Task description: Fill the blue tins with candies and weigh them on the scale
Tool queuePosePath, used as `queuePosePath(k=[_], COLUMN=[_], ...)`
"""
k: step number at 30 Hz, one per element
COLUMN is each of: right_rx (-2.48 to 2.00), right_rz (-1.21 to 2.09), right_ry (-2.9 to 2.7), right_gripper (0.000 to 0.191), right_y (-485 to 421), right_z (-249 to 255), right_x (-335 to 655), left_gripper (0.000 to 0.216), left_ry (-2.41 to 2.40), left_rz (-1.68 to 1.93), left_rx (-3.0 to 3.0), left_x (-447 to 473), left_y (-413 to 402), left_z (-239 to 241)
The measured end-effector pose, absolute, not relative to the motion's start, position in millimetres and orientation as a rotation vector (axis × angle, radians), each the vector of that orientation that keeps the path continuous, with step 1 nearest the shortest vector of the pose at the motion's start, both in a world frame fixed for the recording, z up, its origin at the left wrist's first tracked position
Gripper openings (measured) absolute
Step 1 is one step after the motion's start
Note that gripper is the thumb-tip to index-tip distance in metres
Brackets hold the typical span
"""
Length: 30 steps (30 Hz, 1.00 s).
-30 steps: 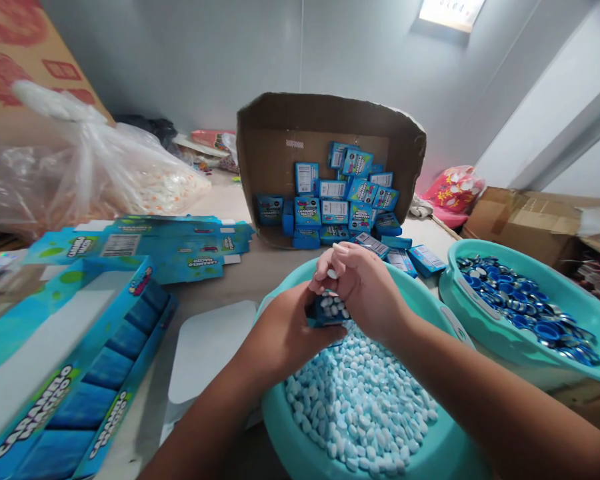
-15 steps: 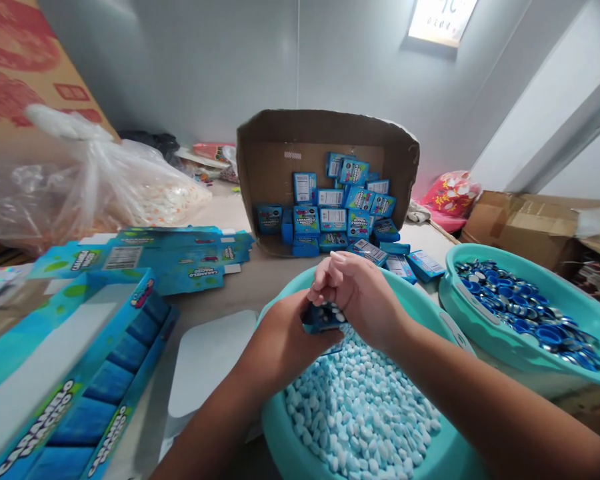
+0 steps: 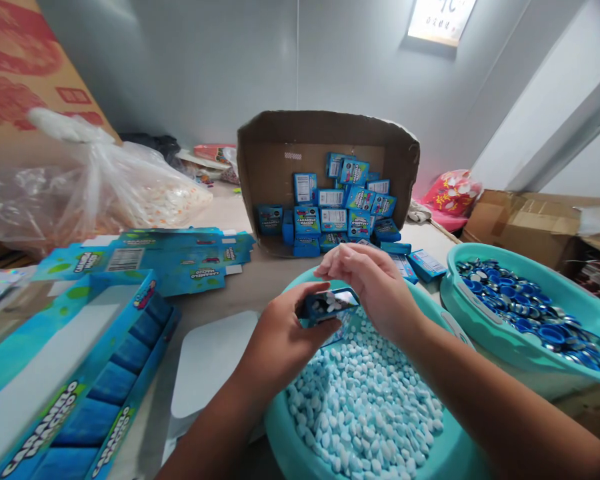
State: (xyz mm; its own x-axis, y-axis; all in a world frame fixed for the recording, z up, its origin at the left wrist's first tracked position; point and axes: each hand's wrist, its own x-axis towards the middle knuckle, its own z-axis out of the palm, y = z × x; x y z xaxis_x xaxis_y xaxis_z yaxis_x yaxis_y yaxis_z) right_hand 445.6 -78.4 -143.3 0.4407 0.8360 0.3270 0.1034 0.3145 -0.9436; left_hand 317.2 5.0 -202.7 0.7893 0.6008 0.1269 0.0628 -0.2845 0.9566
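Observation:
My left hand (image 3: 275, 333) grips a small blue open-topped box (image 3: 316, 316) between thumb and fingers. White candies show at its opening, which faces up and toward me. My right hand (image 3: 383, 293) is cupped beside and just above the box, fingers bent and pressed together; whatever is in its palm is hidden. Both hands are over a turquoise basin (image 3: 280, 437) holding many pale blue and white candies (image 3: 365, 413).
Behind stands a tipped cardboard box (image 3: 265, 160) with several small blue cartons (image 3: 307, 220). A turquoise basin (image 3: 460, 313) of blue caps (image 3: 525, 307) is at right. At left lie a blue display box (image 3: 45, 427), flattened cartons (image 3: 170, 260) and a white lid-like tray (image 3: 213, 360).
My right hand has shifted off the box toward the right, and its fingers have straightened somewhat. The box's opening now shows more plainly, with candies in it. My left hand still grips it.

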Motion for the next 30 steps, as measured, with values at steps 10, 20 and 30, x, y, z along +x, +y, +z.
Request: queuePosePath(k=[10,20,30], right_rx=[-2.053,-1.91,-1.765], right_rz=[0.083,0.189,0.113], right_ry=[-1.593,-1.662,-1.571], right_gripper=[0.022,0.029,0.014], right_y=[-87,-83,-81], right_z=[-137,-142,-150], right_x=[455,445,441], left_gripper=[0.054,0.049,0.047], left_ry=[0.641,0.574,0.567], left_rz=[0.729,0.72,0.716], left_rx=[1.708,1.786,1.705], left_x=[320,316,318], left_y=[6,4,4], left_z=[-203,-197,-192])
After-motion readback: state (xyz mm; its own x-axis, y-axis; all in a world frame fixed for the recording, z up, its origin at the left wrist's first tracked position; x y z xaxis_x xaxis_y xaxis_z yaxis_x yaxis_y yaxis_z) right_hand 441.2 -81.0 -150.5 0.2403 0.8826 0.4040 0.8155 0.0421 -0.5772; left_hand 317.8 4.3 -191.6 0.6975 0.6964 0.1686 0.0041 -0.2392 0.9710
